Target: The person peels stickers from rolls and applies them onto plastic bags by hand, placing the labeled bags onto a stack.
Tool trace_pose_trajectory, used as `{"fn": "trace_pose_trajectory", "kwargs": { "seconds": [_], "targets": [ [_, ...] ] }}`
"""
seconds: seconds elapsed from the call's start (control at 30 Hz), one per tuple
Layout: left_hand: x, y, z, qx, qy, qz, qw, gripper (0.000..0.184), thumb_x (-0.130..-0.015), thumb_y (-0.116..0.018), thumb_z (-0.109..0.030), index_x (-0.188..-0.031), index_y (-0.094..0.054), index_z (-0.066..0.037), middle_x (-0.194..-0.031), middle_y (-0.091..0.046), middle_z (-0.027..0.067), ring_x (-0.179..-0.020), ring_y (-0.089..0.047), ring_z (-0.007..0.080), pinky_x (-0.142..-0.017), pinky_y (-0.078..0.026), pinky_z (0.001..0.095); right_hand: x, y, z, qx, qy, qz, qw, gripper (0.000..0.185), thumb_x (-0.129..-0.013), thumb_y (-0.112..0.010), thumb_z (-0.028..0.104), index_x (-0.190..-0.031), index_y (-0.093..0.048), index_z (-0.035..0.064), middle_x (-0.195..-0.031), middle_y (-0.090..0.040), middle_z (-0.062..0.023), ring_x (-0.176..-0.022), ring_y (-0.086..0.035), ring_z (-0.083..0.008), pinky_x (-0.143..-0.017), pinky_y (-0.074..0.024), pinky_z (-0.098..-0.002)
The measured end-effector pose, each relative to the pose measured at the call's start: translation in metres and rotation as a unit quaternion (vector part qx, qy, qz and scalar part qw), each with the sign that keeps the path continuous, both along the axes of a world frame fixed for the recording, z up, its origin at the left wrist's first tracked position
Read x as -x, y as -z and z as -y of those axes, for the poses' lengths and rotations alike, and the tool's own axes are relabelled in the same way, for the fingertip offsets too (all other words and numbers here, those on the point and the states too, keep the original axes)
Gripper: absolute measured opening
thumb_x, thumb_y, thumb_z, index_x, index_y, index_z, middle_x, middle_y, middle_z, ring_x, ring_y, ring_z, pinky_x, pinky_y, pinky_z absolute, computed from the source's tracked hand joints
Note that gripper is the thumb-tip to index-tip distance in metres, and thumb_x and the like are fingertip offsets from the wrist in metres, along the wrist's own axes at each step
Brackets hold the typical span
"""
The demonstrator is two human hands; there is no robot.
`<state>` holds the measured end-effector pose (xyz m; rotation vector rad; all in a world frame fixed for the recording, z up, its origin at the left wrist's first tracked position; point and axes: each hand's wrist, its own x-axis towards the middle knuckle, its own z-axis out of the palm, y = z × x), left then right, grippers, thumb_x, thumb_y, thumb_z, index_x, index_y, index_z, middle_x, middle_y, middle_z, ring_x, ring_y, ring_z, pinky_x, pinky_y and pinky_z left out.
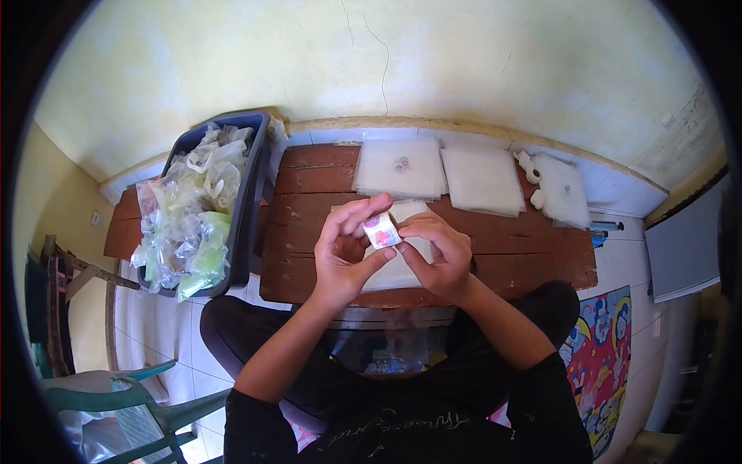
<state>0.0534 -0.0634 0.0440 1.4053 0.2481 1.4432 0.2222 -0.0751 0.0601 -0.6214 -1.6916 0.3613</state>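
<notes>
Head view, clock face centred on the small printed roll (380,232), 12 o'clock pointing away from the person. The roll is short, with a white band carrying pink, red and purple print; the wording is too small to read. It is held in both hands above the table (305,263).

Left hand (340,251): on the 8 o'clock side, fingers curved over and behind the roll, thumb at its lower edge; the grasp is closed on the roll. Right hand (442,251): on the 4 o'clock side, thumb and forefinger drawn together and pinching the roll's near-right edge. Both forearms rise from the 6 o'clock side and converge.

The table has reddish-brown planks with worn paint. A translucent stack (386,278) lies beneath the hands at 6 o'clock. A second stack (379,174), topped by small round printed pieces (402,164), lies between 12 and 1 o'clock; a third (483,182) at 2; a fourth (564,205) between 2 and 3. White rolls (529,168) sit between the last two.

A dark bin (247,209) filled with plastic bags (205,193) stands at 9 o'clock, a green chair (139,394) at 8, a colourful mat (601,371) at 4. A cracked, pale wall (309,62) spans 12.
</notes>
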Motion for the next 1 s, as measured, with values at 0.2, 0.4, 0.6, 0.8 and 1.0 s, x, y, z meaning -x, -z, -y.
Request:
{"fn": "trace_pose_trajectory", "kwargs": {
  "seconds": [0.2,0.4,0.6,0.8,1.0],
  "targets": [
    [0.0001,0.0017,0.0031,-0.006,-0.053,-0.039,0.998,0.069,-0.075,-0.074,0.012,-0.133,-0.041,-0.002,-0.135,-0.051,0.0229,-0.125,-0.052,0.0262,-0.100,-0.048,0.0376,-0.0013,0.0031,-0.0017,0.017,-0.015,-0.013,1.000,0.023,-0.077,-0.068,-0.009,-0.097,-0.064,0.0004,-0.092,-0.069,-0.0144,-0.084,-0.069,-0.0255,-0.072,-0.0533,-0.0305],
    [0.0036,0.0012,0.0047,-0.060,-0.144,-0.132,0.979,0.070,-0.065,-0.083,0.006,-0.126,-0.050,-0.002,-0.128,-0.056,0.0193,-0.119,-0.056,0.0251,-0.100,-0.047,0.0374,-0.0001,0.0045,-0.0004,0.053,-0.027,-0.032,0.998,0.021,-0.078,-0.068,-0.007,-0.098,-0.064,-0.0003,-0.096,-0.069,-0.0154,-0.086,-0.069,-0.0240,-0.074,-0.0543,-0.0303],
    [-0.0003,0.0007,0.0061,-0.089,-0.239,-0.167,0.953,0.060,-0.063,-0.087,-0.002,-0.117,-0.061,-0.003,-0.119,-0.064,0.0139,-0.104,-0.062,0.0201,-0.088,-0.052,0.0324,0.0029,-0.0003,0.0017,0.108,-0.065,-0.060,0.990,0.019,-0.081,-0.069,-0.004,-0.099,-0.064,-0.0021,-0.101,-0.067,-0.0154,-0.088,-0.069,-0.0204,-0.077,-0.0572,-0.0289],
    [0.0041,-0.0076,0.0015,-0.103,-0.195,-0.162,0.962,0.060,-0.065,-0.085,0.000,-0.120,-0.061,-0.003,-0.118,-0.065,0.0112,-0.107,-0.061,0.0219,-0.091,-0.051,0.0332,0.0004,-0.0038,0.0010,0.137,-0.089,-0.067,0.984,0.017,-0.082,-0.068,-0.005,-0.099,-0.064,-0.0029,-0.102,-0.066,-0.0148,-0.089,-0.069,-0.0200,-0.079,-0.0580,-0.0287],
    [0.0053,-0.0039,0.0013,-0.084,-0.199,-0.154,0.964,0.059,-0.065,-0.084,0.004,-0.120,-0.061,-0.003,-0.118,-0.065,0.0111,-0.109,-0.061,0.0210,-0.093,-0.050,0.0331,0.0041,-0.0030,0.0051,0.162,-0.065,-0.068,0.982,0.017,-0.082,-0.068,-0.005,-0.099,-0.067,-0.0032,-0.103,-0.067,-0.0156,-0.090,-0.069,-0.0207,-0.079,-0.0580,-0.0285]
  ]
}}
